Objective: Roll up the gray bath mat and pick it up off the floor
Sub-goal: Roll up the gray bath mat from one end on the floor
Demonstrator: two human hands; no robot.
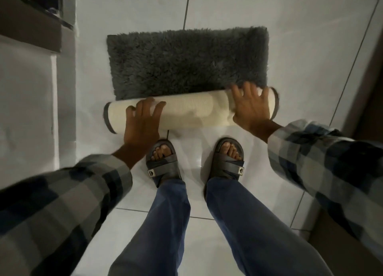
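Note:
The gray bath mat lies on the white tile floor, its shaggy dark pile facing up on the far half. Its near part is wound into a roll that shows the cream backing and a gray edge trim at both ends. My left hand rests flat on the roll's left part, fingers spread. My right hand presses on the roll's right end, fingers spread over its top. Neither hand closes around the roll.
My two feet in gray sandals stand just behind the roll. A white wall corner and a dark ledge rise at the left. A brown door or panel edge runs along the right. White tiles stretch beyond the mat.

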